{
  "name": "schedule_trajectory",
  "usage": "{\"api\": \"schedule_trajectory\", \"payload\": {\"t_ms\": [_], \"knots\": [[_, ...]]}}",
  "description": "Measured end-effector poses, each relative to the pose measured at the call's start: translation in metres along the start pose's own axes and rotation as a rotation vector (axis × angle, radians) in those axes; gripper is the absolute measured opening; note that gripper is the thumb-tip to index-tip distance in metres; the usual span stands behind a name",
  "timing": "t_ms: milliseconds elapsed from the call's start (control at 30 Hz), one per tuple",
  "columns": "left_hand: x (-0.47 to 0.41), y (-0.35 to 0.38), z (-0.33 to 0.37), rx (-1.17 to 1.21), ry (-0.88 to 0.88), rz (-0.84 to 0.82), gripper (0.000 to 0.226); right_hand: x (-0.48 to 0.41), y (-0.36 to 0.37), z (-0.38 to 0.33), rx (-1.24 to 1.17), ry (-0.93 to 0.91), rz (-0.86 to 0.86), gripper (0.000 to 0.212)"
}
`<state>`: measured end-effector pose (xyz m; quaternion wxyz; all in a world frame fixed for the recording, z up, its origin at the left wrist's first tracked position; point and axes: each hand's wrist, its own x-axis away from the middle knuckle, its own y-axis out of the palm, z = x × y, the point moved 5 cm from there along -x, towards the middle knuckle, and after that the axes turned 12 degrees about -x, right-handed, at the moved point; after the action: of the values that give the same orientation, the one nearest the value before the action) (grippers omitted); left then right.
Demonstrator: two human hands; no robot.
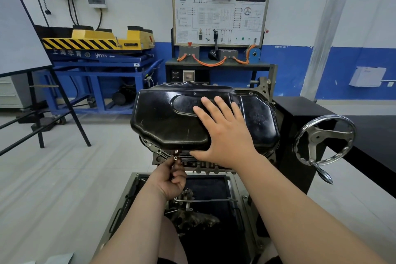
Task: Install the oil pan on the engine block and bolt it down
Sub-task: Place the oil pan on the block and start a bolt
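Glossy black metal oil pan (167, 122), all rounded lumpy contours, sits on the ribbed grey engine block (192, 163), right hand (225, 135) pressing flat on it with fingers spread straight, left hand (171, 180) pinching a small shiny bolt (176, 157) at the near flange.

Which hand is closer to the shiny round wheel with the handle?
The right hand. It lies flat on the black oil pan, left of the wheel. The left hand is farther left and lower, pinching a small bolt at the pan's front edge.
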<state>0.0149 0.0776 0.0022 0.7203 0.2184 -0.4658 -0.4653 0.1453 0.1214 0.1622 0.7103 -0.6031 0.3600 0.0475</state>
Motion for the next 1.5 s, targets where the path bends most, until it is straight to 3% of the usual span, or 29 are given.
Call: {"api": "schedule_trajectory", "payload": {"t_ms": [167,400,567,733,933,1167,1500], "knots": [[0.002,0.0,0.006,-0.044,0.042,0.015,0.024,0.0,0.0,0.0,-0.006,0.001,-0.001,0.103],[0.003,0.005,-0.002,0.016,0.008,-0.012,0.036,0.0,0.0,0.0,-0.004,-0.002,0.005,0.103],[0.004,0.003,0.002,0.015,0.042,0.009,0.022,0.0,0.0,0.0,-0.006,-0.002,0.012,0.103],[0.001,0.007,-0.001,0.088,0.048,0.008,0.032,0.0,0.0,0.0,-0.017,-0.008,0.024,0.103],[0.004,0.008,-0.001,0.025,0.064,-0.013,0.028,0.0,-0.001,-0.001,-0.027,-0.015,0.032,0.102],[0.001,0.009,-0.001,0.127,0.06,-0.015,0.03,0.0,0.0,0.0,-0.021,-0.022,0.026,0.102],[0.0,0.009,0.002,0.013,0.076,-0.037,0.029,-0.001,-0.004,0.001,-0.073,-0.119,0.225,0.089]]}}
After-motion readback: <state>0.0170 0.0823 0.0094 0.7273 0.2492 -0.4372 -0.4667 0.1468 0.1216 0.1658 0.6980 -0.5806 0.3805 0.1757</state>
